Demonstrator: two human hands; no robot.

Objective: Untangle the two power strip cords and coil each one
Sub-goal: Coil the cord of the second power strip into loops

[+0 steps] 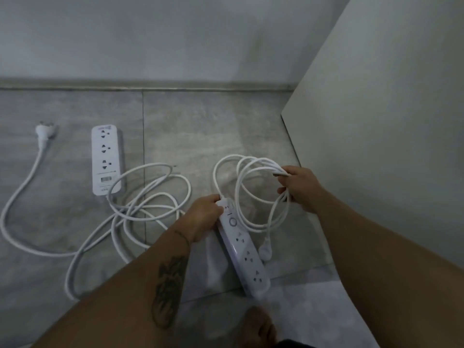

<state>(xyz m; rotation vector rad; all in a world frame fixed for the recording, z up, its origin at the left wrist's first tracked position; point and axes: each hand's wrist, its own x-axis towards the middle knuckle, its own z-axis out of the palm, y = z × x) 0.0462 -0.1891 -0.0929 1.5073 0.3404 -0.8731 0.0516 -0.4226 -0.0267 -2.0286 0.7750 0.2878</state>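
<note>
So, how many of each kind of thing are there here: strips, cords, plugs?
Power strips: 2, the floor strip and the held strip in the left hand.
Cords: 2, the loose cord and the coiled cord in the right hand.
Plugs: 2, the far plug and the near plug.
Total: 6.

My left forearm [130,285] hides part of the loose cord [67,280]. The far power strip [105,156] has label print too blurred to read.
</note>
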